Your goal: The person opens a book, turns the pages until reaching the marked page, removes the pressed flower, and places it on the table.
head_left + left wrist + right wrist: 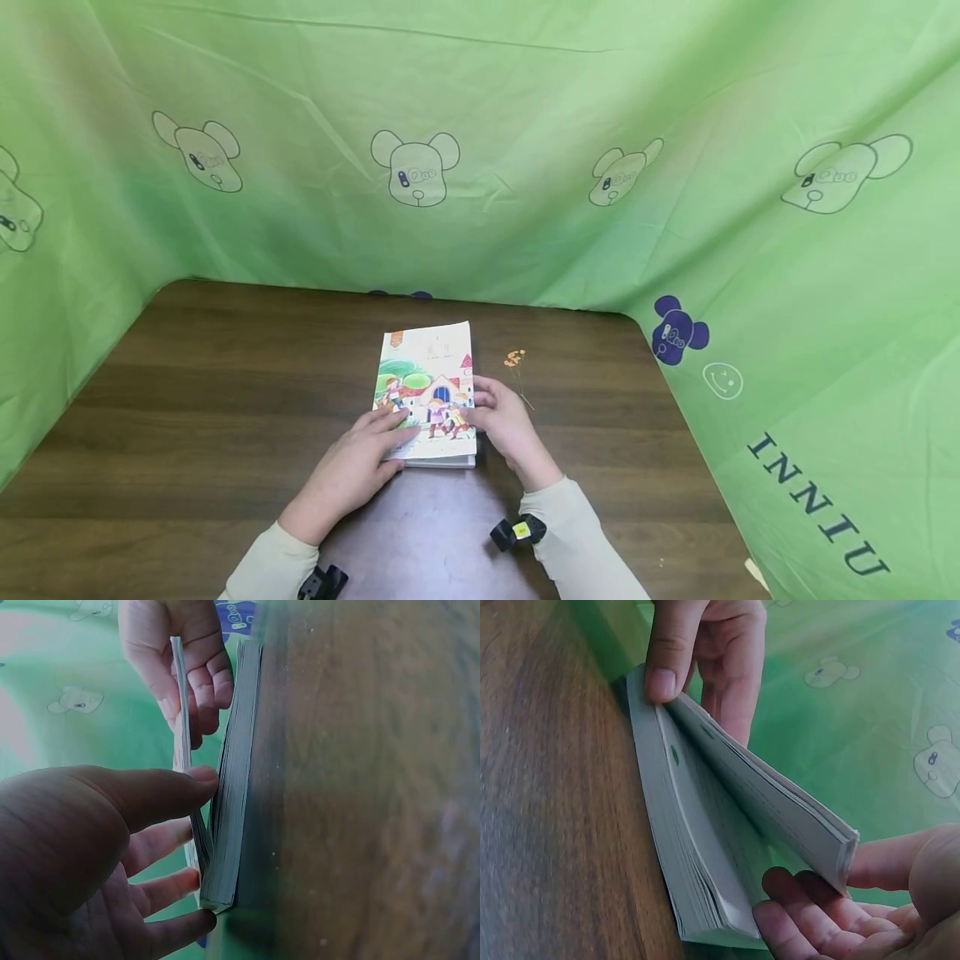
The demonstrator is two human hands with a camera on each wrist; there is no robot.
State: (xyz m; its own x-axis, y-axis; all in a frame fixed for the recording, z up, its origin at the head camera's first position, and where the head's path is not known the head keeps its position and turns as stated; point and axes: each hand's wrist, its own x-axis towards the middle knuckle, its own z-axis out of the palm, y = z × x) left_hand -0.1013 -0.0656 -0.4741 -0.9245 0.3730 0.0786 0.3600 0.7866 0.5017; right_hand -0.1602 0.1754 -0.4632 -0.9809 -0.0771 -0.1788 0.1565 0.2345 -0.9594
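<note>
A thick paperback book with an illustrated cover of children and a house lies on the brown table. My left hand holds its lower left corner, fingers over the cover and thumb at the bottom edge. At the book's right side, my right hand grips the lifted cover and a few pages, thumb on top and fingers beneath. In the right wrist view a wedge-shaped gap parts these raised pages from the thick lower block. The left thumb crosses the page edges in the left wrist view.
A small sprig of yellow-orange flowers lies on the table to the right of the book. Green fabric with printed bear heads hangs around the back and both sides of the table. Each wrist wears a small black camera.
</note>
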